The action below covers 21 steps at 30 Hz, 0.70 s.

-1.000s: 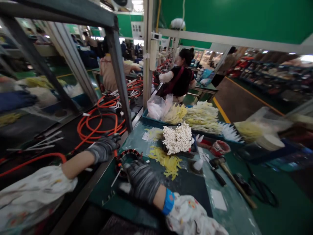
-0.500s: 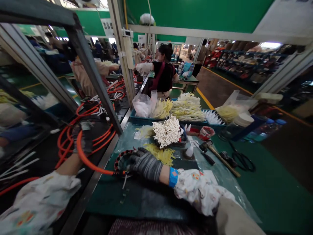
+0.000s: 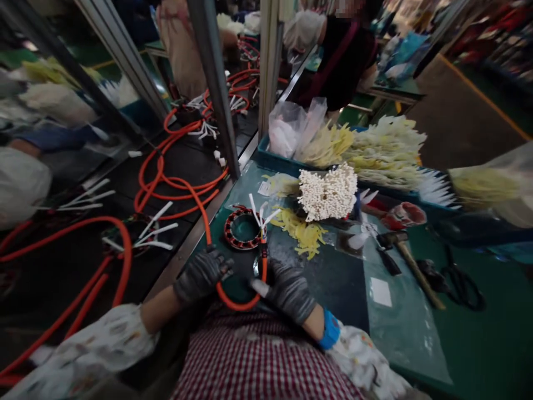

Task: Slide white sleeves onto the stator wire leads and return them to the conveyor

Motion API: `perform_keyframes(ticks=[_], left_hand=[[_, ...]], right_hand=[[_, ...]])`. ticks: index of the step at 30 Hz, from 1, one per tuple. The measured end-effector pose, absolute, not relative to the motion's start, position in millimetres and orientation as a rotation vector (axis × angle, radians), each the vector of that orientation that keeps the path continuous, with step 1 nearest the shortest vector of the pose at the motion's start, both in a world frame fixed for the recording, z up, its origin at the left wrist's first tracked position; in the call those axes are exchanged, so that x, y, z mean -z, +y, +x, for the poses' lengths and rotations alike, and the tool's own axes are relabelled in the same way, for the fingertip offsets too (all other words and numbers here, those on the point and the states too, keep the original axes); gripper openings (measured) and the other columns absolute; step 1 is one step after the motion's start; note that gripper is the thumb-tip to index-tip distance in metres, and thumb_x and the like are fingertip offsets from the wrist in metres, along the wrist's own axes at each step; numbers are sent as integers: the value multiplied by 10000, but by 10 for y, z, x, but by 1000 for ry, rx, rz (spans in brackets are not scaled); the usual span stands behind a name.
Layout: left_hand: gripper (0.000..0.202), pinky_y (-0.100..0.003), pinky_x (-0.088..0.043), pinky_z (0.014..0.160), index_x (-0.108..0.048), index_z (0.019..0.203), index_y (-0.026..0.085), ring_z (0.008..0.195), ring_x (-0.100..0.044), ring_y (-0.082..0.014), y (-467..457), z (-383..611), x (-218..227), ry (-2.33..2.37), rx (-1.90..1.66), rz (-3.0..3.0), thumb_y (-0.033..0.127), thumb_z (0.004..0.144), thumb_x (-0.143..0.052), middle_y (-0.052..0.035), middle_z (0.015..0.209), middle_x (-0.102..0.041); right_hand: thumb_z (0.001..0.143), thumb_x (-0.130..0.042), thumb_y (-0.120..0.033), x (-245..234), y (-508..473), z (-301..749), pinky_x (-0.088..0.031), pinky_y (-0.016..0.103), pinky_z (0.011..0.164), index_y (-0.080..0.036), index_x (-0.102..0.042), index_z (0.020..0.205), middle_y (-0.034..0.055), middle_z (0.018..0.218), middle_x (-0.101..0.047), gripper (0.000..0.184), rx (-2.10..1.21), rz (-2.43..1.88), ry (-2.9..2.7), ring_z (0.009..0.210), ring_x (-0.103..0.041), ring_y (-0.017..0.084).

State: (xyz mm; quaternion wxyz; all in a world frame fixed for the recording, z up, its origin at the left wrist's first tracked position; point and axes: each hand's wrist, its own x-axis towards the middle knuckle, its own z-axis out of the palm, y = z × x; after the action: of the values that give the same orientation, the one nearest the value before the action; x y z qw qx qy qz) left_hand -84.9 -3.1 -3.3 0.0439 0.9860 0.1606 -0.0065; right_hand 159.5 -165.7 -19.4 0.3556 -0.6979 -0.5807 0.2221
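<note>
A ring-shaped motor stator [image 3: 242, 228], its windings dark and red, lies flat on the green bench mat. Several white sleeved leads [image 3: 262, 216] stand up at its right side, where the orange cable [image 3: 237, 305] joins it. The cable bends in a loop toward my checked apron. My left hand [image 3: 202, 273], in a grey glove, is closed round the cable left of the loop. On the loop's other side my right hand [image 3: 289, 289], also gloved, has the cable between its stretched thumb and its fingers; those fingertips are partly hidden.
White thin sticks [image 3: 328, 191] stand bundled behind yellow sleeves [image 3: 302, 230]. A hammer [image 3: 420, 269] and scissors [image 3: 464, 286] lie at right. More orange cables [image 3: 162, 189] and stators cover the dark conveyor at left, beside a metal post [image 3: 216, 83]. Co-workers stand beyond.
My left hand has come from the conveyor to the bench, bringing the cable. My right hand has left the stator and moved nearer to me. The view has tilted down.
</note>
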Motion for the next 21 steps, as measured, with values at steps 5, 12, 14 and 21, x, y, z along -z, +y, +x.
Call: perform_keyframes(ticks=[5, 12, 14, 21], left_hand=[[539, -485, -573, 1142, -726, 1385, 227, 1327, -670, -320, 137, -922, -88, 287, -41, 2725, 251, 849, -680, -146, 1441, -721], [364, -675, -377, 1304, -755, 1385, 280, 1542, -550, -375, 336, -479, -313, 582, -102, 2957, 272, 1084, -549, -102, 1535, -722], [340, -630, -500, 1201, -795, 1319, 248, 1394, -671, -375, 185, -350, -276, 602, -26, 2999, 230, 1085, -549, -142, 1378, -799], [361, -574, -597, 986, -838, 1115, 179, 986, -748, -360, -70, -45, -574, 596, -32, 2985, 432, 1098, -581, -153, 999, -817]], right_hand=[[1003, -668, -442, 401, -1660, 1396, -661, 534, 1008, -225, -756, 1324, 130, 1112, -829, 397, -677, -1864, -1359, 1039, -777, 328], [1031, -642, -453, 271, -1694, 1446, -667, 451, 899, -243, -768, 1261, 96, 1042, -822, 336, -644, -1847, -1381, 947, -754, 291], [1031, -626, -463, 252, -1682, 1524, -660, 432, 843, -228, -784, 1166, 101, 971, -807, 314, -595, -1907, -1376, 874, -736, 280], [1000, -611, -437, 132, -1556, 1826, -630, 475, 947, -171, -797, 1223, 174, 1171, -781, 393, -334, -1986, -1531, 1030, -731, 320]])
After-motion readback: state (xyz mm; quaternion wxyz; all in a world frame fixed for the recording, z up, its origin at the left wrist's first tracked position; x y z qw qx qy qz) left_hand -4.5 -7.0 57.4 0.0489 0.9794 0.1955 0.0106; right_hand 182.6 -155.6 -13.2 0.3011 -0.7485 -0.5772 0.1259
